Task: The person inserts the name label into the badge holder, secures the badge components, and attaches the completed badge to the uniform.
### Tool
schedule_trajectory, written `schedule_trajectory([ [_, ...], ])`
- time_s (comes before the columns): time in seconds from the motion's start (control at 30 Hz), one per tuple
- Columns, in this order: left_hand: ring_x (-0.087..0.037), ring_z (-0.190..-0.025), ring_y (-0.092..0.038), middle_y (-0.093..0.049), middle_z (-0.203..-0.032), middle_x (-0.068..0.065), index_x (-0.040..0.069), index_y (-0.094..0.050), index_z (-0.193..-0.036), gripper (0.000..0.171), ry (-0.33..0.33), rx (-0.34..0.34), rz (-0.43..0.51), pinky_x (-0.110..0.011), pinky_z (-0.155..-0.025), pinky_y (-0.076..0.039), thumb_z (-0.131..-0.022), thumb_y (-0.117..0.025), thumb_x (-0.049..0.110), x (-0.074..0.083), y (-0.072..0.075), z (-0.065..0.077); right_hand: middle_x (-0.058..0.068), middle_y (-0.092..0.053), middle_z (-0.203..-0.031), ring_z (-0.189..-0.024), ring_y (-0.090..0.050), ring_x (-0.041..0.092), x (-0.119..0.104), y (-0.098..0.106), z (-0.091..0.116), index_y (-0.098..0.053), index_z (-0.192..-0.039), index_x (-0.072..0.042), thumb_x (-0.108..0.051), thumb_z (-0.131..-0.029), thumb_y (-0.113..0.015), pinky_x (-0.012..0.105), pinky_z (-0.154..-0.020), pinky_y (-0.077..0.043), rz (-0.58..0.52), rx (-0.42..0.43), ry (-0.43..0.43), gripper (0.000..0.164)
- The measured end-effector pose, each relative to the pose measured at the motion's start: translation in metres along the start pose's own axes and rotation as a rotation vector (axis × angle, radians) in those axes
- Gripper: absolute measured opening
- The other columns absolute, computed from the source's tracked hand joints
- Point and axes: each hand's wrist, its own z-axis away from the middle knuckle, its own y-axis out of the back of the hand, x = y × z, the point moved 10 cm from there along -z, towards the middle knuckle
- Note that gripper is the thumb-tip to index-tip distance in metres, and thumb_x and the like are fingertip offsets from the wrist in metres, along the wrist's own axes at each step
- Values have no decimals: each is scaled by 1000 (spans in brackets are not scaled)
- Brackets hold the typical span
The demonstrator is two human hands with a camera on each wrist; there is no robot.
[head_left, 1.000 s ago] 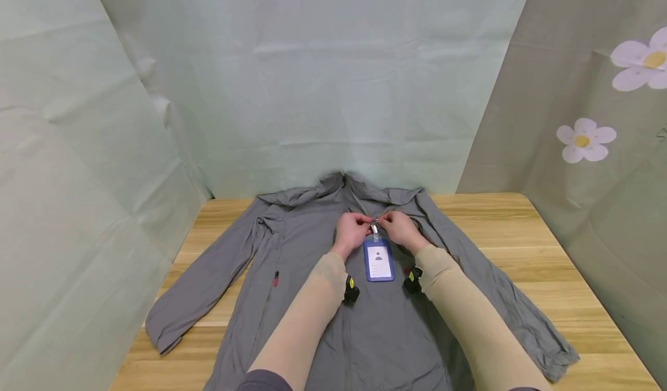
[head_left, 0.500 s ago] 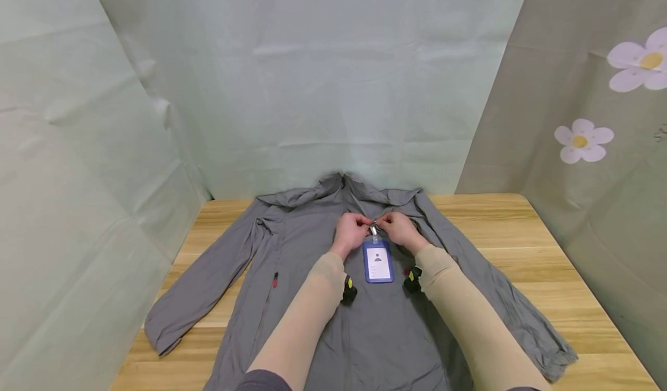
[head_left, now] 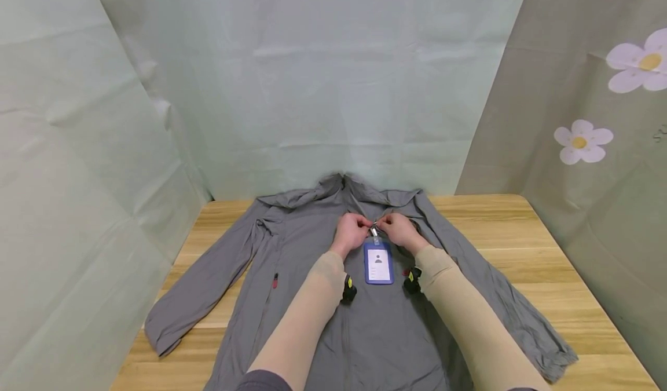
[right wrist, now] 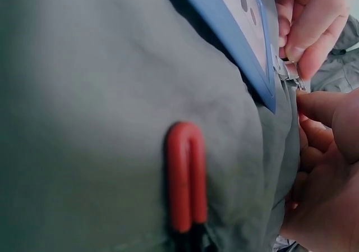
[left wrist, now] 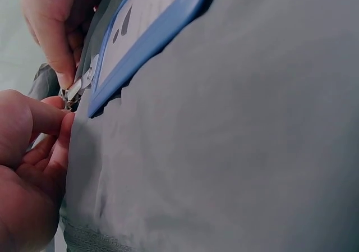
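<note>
A blue-framed ID badge [head_left: 378, 265] lies on the chest of a grey jacket [head_left: 312, 234]. From the badge's top runs a short strap with a small metal clip [head_left: 374, 230]. My left hand [head_left: 351, 232] pinches at the clip from the left, thumb and index finger meeting there. From the right, my right hand [head_left: 399, 230] has its thumb and index finger pinched on the same clip. Both wrist views show the fingertips of the two hands almost meeting around the metal clip [left wrist: 71, 93], right beside the jacket's cloth. The fingers partly hide the clip.
The jacket is spread over a wooden table [head_left: 521, 246], sleeves out to both sides. One red zipper pull [head_left: 275, 281] sits on the jacket's left side; another red pull [right wrist: 187, 176] shows close up under the right wrist. Pale sheeting [head_left: 333, 78] walls the table in.
Both hands keep their place at the clip. The badge has shifted very slightly downward; the jacket lies as before.
</note>
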Motion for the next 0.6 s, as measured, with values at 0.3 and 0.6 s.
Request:
schedule_trajectory([
  [0.3, -23, -90, -72, -80, -95, -3, 9, -86, -96, 17, 34, 5, 13, -35, -79, -60, -98, -71, 1, 0, 2, 4, -1, -55, -71, -61, -46, 15, 0, -1, 0, -79, -104, -2, -21, -109, -61, 29, -58, -37, -9, 3, 20, 27],
  [0.6, -15, -78, -72, -78, -91, -5, 4, -85, -98, 16, 59, 32, 147, -29, -72, -60, -101, -69, 0, -8, -2, 3, 7, -73, -95, -75, -56, 19, 5, -1, -1, -79, -110, -3, -22, -109, -62, 32, -67, -43, -9, 31, 21, 26],
])
